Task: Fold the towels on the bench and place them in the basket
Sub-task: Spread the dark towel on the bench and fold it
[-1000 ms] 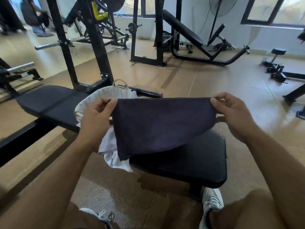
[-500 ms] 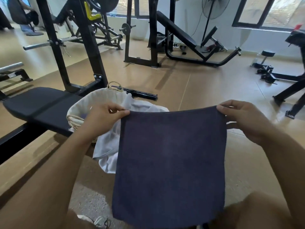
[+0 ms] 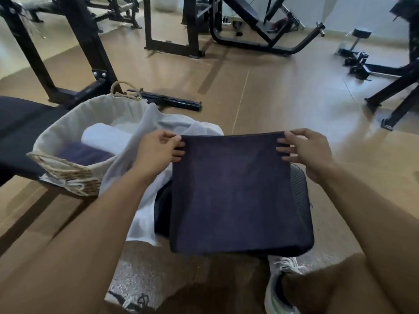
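Note:
A dark purple towel point(image 3: 238, 196) lies spread over the black bench pad point(image 3: 299, 189), its far edge lifted. My left hand point(image 3: 156, 152) pinches its far left corner and my right hand point(image 3: 306, 148) pinches its far right corner. A white towel point(image 3: 145, 214) is heaped under my left arm, draping off the bench. To the left stands a wicker basket point(image 3: 65, 173) with a cloth lining; inside it lie a rolled white towel point(image 3: 102, 138) and a folded purple towel point(image 3: 84, 152).
The long part of the black bench point(image 3: 20, 123) runs off to the left behind the basket. Black rack uprights point(image 3: 90, 48) and other gym machines point(image 3: 260, 26) stand on the tan floor beyond. My shoes point(image 3: 278, 288) are on the floor below the bench.
The purple towel hung in the air between my hands; now it is lowered flat onto the bench pad, with both hands still holding its far corners. The view has tilted down.

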Motion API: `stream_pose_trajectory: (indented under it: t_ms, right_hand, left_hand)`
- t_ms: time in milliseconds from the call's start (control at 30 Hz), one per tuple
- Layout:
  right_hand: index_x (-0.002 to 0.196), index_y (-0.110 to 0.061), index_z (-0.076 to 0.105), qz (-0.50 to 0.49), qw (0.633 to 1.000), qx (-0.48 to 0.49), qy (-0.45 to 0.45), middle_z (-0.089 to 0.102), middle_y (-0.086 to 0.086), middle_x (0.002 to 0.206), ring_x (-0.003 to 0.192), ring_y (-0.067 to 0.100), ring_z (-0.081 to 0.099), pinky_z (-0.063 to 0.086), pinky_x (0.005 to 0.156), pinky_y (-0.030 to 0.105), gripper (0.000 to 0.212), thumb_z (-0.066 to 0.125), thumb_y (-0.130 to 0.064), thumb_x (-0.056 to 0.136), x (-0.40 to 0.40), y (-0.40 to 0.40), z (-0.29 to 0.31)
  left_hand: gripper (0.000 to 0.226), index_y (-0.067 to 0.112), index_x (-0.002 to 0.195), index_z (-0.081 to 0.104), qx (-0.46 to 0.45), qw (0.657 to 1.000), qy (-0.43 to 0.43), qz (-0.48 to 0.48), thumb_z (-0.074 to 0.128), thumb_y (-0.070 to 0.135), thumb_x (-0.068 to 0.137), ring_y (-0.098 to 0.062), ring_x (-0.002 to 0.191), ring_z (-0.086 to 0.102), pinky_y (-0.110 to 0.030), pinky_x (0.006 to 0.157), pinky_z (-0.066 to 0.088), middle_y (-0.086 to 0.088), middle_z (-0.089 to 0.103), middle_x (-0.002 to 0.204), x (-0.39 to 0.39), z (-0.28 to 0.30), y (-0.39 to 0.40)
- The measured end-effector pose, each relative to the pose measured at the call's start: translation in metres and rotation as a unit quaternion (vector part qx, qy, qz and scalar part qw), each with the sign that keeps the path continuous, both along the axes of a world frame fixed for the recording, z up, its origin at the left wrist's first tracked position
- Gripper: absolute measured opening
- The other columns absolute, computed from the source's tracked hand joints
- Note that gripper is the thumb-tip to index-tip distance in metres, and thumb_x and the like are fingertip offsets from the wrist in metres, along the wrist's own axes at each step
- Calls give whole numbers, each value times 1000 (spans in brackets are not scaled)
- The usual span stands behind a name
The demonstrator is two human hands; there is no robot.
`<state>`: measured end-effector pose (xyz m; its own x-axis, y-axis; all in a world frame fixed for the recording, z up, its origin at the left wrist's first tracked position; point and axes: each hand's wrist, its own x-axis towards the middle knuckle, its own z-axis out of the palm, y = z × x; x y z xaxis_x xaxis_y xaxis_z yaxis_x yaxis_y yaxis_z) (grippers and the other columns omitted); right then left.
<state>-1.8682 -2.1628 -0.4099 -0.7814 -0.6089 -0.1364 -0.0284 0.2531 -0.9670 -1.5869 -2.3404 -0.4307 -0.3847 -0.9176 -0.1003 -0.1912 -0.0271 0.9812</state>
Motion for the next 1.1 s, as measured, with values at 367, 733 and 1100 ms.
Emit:
stream_pose_trajectory:
  t_ms: [367,733,1100]
  right_hand:
    - [89,-13,58,14,998,40,-48,73,10,98,79,25,75,64,65,35,22,71,-29,94,1,6,-9]
    - [119,-12,59,79,983,151,-67,69,11,93,60,19,70,63,55,33,33,75,-13,90,6,55,-20]
    - [135,-16,55,88,977,188,-48,73,11,105,72,22,74,62,54,31,49,76,-20,91,5,52,-29]
  left_hand:
    - [26,6,86,66,12,1000,-3,18,60,26,102,-25,88,77,-39,84,62,-15,77,92,6,-10,5]
    - [26,9,94,48,129,991,-32,-6,71,-3,89,-28,62,73,-35,54,62,-21,71,82,34,-25,77]
    - [23,11,100,66,45,965,-251,-58,73,32,93,-17,60,66,-22,43,49,-11,73,88,19,-34,64]
